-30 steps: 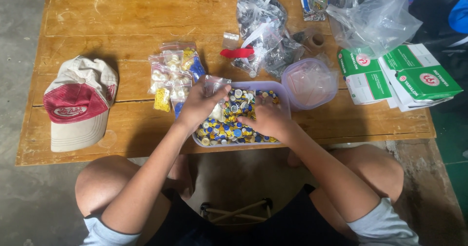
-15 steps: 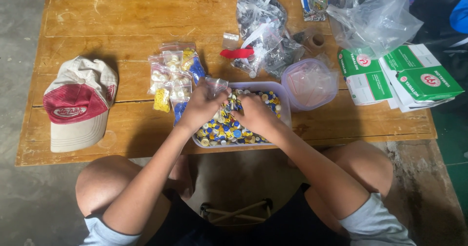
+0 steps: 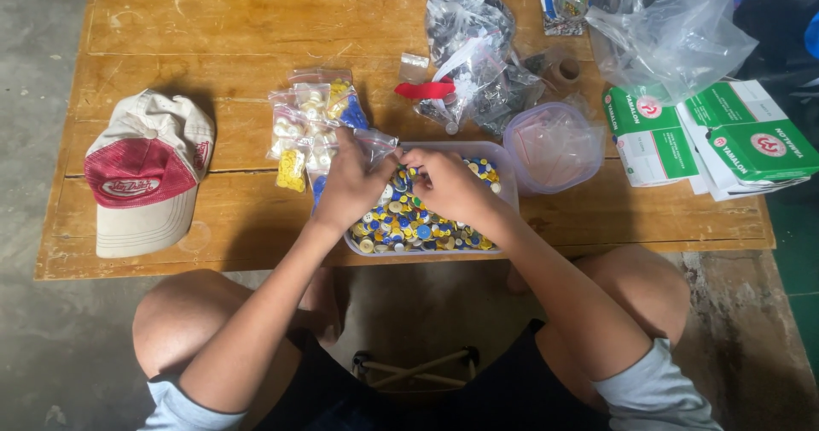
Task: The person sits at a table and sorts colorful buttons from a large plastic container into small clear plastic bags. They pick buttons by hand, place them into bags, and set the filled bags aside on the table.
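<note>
A clear plastic tub (image 3: 508, 194) full of coloured buttons (image 3: 408, 226) sits at the near edge of the wooden table (image 3: 256, 38). My left hand (image 3: 351, 185) holds a small clear plastic bag (image 3: 375, 145) over the tub's left side. My right hand (image 3: 448, 185) is over the buttons with its fingertips pinched together at the bag's mouth; whether a button is between them is hidden. Both hands meet above the tub's back edge.
A pile of small bags of sorted buttons (image 3: 309, 125) lies left of the tub. A red and white cap (image 3: 147, 171) lies at the left. A round clear lid (image 3: 553, 145), grey bags (image 3: 473, 43) and green and white boxes (image 3: 712, 136) lie on the right.
My right hand has moved from the tub's right side leftward to the bag in my left hand. The left hand has stayed nearly in place.
</note>
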